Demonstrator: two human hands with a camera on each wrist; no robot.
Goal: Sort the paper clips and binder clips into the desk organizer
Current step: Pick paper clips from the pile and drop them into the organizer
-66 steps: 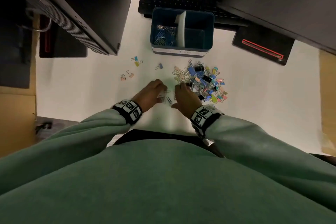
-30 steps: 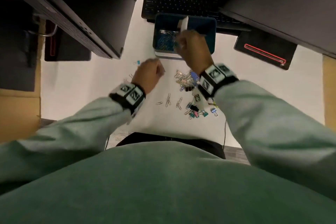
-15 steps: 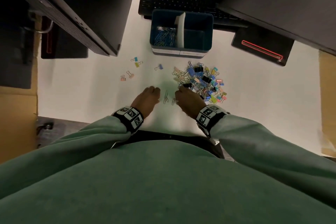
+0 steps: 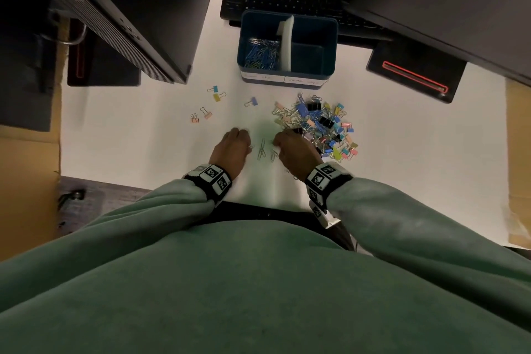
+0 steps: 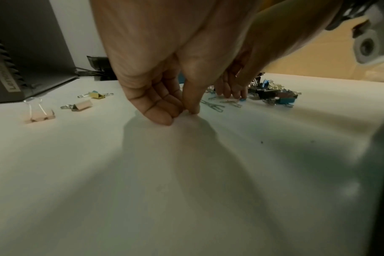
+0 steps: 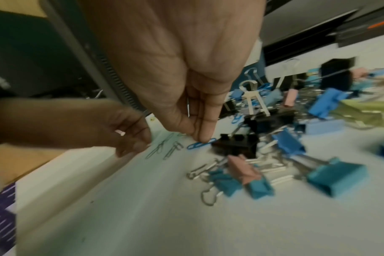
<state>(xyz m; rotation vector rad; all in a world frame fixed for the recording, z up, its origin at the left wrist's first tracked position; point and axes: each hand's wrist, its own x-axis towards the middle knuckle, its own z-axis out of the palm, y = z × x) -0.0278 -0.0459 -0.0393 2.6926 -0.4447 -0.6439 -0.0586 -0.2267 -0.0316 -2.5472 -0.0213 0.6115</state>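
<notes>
Matt white desk (image 4: 402, 181); wire paper clips (image 4: 261, 149); fleece sleeve (image 4: 402, 218).

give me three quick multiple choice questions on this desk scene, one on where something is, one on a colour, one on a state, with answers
1. Where do the sorted paper clips lie in the organizer?
A. left compartment
B. right compartment
C. both compartments

2. What colour is the paper clip under the right hand's fingertips?
A. red
B. blue
C. yellow

3. What state is the organizer's right compartment in?
A. full of binder clips
B. covered by a lid
C. nothing visible in it

Answers:
1 A, the clips sit left of the white divider.
2 B, the right wrist view shows it blue.
3 C, only its dark floor shows.
</notes>
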